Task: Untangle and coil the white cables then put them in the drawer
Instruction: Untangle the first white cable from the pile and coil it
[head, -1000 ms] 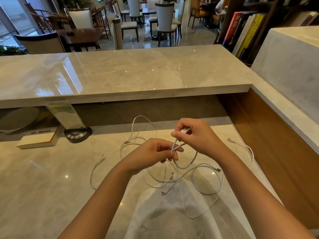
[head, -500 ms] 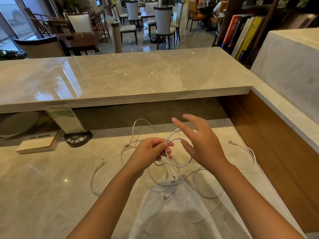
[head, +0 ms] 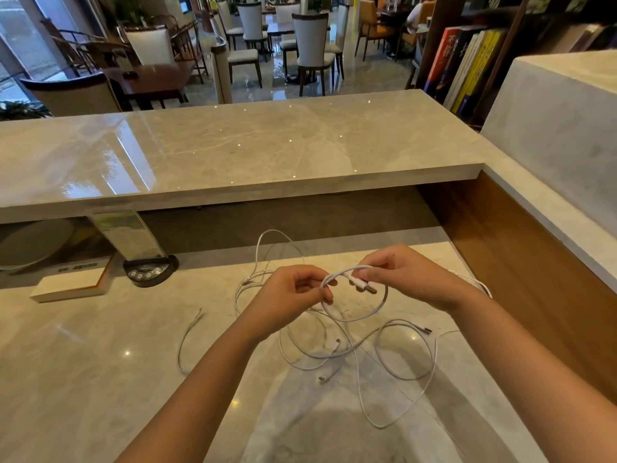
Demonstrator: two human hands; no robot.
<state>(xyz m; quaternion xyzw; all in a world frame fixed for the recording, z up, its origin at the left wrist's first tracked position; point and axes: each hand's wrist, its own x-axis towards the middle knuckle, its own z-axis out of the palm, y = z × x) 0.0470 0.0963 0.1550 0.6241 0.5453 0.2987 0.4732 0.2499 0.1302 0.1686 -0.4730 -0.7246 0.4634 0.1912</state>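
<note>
A small loop of white cable (head: 374, 312) hangs between my hands above the marble desk. My left hand (head: 290, 295) pinches the loop at its left side. My right hand (head: 407, 275) pinches the cable near its two plug ends (head: 362, 285), which point left and down. Under the hands lies a tangle of several white cables (head: 394, 362) with loose plugs spread over the desk. One more thin cable (head: 188, 339) lies apart to the left. No drawer is in view.
A raised marble counter (head: 233, 155) overhangs the back of the desk. A round black button panel (head: 150, 270) and a white box (head: 71, 285) sit at the back left. A wooden side panel (head: 534, 272) bounds the right.
My right hand, which was spread open half a second ago, has closed on the cable by its plugs. The loop now sits higher between both hands.
</note>
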